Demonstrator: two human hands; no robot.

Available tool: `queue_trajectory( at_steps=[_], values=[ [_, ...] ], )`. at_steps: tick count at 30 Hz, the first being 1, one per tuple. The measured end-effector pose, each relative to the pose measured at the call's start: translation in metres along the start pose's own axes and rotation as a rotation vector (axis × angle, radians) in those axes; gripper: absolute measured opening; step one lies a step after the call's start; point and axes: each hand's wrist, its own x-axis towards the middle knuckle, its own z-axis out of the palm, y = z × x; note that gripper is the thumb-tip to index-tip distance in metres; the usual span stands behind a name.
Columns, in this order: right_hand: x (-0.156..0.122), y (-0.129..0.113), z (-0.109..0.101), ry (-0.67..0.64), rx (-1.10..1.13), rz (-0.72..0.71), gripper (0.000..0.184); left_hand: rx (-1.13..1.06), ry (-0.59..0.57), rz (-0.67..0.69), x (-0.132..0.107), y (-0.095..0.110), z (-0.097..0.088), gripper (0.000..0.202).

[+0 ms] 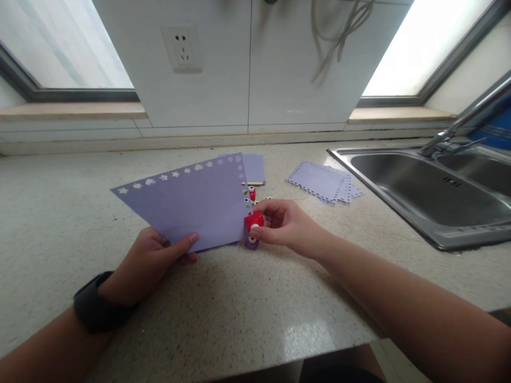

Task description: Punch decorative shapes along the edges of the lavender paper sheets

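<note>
A light purple sheet of paper [203, 207] is tilted up above the counter. Star, heart and flower shapes are cut out along its top edge and the upper part of its right edge. My left hand [162, 250] pinches its lower edge, thumb in front. At the right edge, my right hand [283, 221] has its fingers closed around a red craft punch [254, 219], which touches the paper. Behind the sheet's edge shows another red punch [252, 192], with a purple one [252, 243] below my right hand. The sheet partly hides these punches.
Several purple sheets with punched borders [319, 181] lie fanned out to the right. More purple paper [255, 166] lies behind the held sheet. A steel sink [435, 246] with a faucet [451, 127] is set in the counter [223, 314] at right; a wall socket [183, 49] is above.
</note>
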Motion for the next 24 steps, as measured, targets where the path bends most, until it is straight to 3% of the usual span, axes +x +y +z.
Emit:
queue_trajectory(
  at_steps=[24],
  values=[
    [0.0005,-0.0009,0.0027,0.032,0.055,0.018,0.032,0.052,0.013,0.014,0.0012,-0.0029,-0.0015,0.040]
  ],
)
